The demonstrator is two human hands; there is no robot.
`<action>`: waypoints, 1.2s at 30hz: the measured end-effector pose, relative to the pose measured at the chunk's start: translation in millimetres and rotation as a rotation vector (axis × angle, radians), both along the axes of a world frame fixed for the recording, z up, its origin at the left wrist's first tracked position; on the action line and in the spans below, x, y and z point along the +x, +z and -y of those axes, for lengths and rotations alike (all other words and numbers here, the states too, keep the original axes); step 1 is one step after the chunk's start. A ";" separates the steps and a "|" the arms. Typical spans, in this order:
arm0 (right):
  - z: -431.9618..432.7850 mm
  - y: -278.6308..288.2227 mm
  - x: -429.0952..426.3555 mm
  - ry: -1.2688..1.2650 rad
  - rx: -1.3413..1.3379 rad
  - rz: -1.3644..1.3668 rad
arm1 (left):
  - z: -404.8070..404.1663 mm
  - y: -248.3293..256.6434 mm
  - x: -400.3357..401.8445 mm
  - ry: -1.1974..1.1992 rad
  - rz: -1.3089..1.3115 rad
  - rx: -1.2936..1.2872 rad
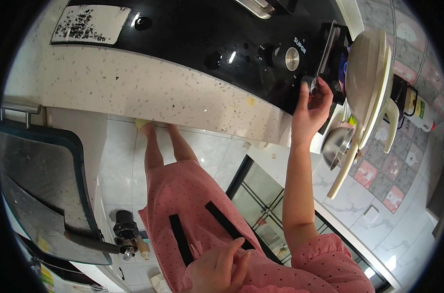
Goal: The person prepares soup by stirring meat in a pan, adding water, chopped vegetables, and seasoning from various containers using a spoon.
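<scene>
My right hand reaches to the black glass cooktop, thumb and fingers around a round control knob near its right end. A second knob with a silver face stands beside it, left and further up the picture. My left hand rests low before my pink dotted dress, fingers loosely bent and apart, with no object visible in it. Close to the right of my right hand, a pan with a cream handle stands on edge, a pale lid against it.
A speckled stone counter edge runs before the cooktop. A stained white plate or sheet lies at its left end. Right are a metal bowl and a bottle. A large glass-topped object with a dark rim stands lower left.
</scene>
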State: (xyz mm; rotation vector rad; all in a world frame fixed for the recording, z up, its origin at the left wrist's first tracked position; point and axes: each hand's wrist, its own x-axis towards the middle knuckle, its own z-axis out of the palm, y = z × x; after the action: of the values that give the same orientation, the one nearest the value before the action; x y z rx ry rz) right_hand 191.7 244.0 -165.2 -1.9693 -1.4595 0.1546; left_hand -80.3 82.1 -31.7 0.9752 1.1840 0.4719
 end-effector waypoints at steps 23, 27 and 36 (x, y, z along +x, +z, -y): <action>-2.8 -1.4 -7.8 -0.016 -0.004 0.040 | -1.0 19.2 -2.7 -0.020 -0.048 0.062; -8.2 11.9 -9.9 -0.082 -0.056 0.070 | -4.3 44.2 -0.9 -0.075 -0.065 0.086; 143.7 130.6 -15.7 -0.011 -0.079 0.368 | -8.5 113.3 33.7 -0.036 -0.214 0.278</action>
State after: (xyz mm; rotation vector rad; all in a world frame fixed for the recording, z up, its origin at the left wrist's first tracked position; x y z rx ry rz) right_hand 176.0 100.3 -34.6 -2.1510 -1.6918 -0.1673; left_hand -46.6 90.5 81.6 1.3096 1.3120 0.5220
